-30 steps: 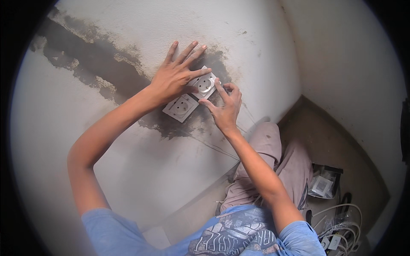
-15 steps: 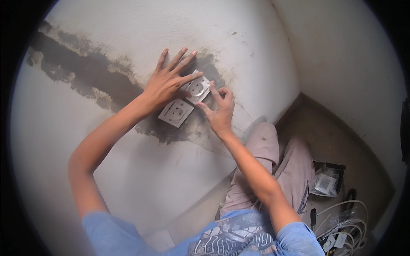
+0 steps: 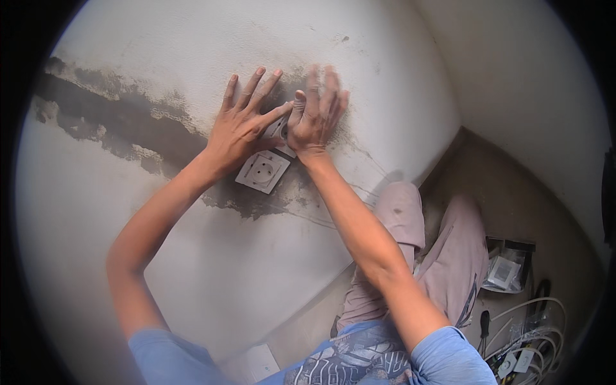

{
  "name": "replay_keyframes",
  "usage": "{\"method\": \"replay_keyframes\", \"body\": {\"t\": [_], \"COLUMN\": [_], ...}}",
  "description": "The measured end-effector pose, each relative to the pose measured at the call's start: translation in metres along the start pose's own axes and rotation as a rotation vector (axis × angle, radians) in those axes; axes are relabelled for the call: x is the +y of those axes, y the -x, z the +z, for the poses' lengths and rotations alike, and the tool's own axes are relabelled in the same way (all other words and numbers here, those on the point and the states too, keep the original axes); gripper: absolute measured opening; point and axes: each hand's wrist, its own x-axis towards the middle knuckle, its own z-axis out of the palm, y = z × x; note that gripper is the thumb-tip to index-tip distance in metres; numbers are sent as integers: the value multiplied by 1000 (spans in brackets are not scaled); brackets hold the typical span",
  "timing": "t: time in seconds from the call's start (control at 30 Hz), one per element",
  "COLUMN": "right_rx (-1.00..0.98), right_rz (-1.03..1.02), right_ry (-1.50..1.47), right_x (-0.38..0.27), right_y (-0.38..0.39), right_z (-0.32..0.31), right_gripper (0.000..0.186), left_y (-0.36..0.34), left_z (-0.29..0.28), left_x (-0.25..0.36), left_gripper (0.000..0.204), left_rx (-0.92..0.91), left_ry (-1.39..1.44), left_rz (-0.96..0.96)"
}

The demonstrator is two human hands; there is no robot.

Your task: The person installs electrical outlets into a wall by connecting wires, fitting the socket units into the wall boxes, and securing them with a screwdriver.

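Observation:
Two white wall sockets are set side by side in a patch of dark grey plaster on the wall. The upper socket (image 3: 280,131) is mostly covered by my hands. Its neighbour, the lower socket (image 3: 263,172), shows in full with its round recess. My left hand (image 3: 244,125) lies with fingers spread on the wall, its thumb and forefinger along the upper socket's left and top sides. At the socket's right side my right hand (image 3: 316,119) rests its palm edge, fingers stretched upward and blurred by motion.
A long dark plaster strip (image 3: 122,119) runs left across the white wall. On the floor at the right stand a box of white parts (image 3: 504,273), a screwdriver (image 3: 484,324) and coiled white cable (image 3: 555,321). My bent knees are close to the wall.
My right hand has let go of the upper socket's right edge, moved up and left, and straightened its fingers. My left hand stays on the socket, and the view has shifted slightly.

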Motion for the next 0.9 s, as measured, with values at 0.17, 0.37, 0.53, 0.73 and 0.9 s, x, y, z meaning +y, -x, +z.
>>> {"method": "replay_keyframes", "body": {"t": [0.17,0.37,0.53,0.73,0.9], "right_rx": [-27,-112,-123,-198,-155], "right_rz": [-29,-57,-118,-136,-57], "right_ry": [-83,-143,-147,-105,-417], "right_x": [0,-3,-15,-16,5], "right_y": [-4,-14,-19,-21,-21], "right_z": [2,-12,4,3,-25], "right_gripper": [55,62,67,64,67], "left_y": [11,29,28,33,31], "left_z": [-7,6,-1,-5,-2], "left_x": [5,18,20,21,24], "left_gripper": [111,116,111,111,110], "left_rx": [46,144,120,105,71], "left_ry": [0,20,64,31,31], "left_rz": [-232,-373,-399,-450,-515]}}
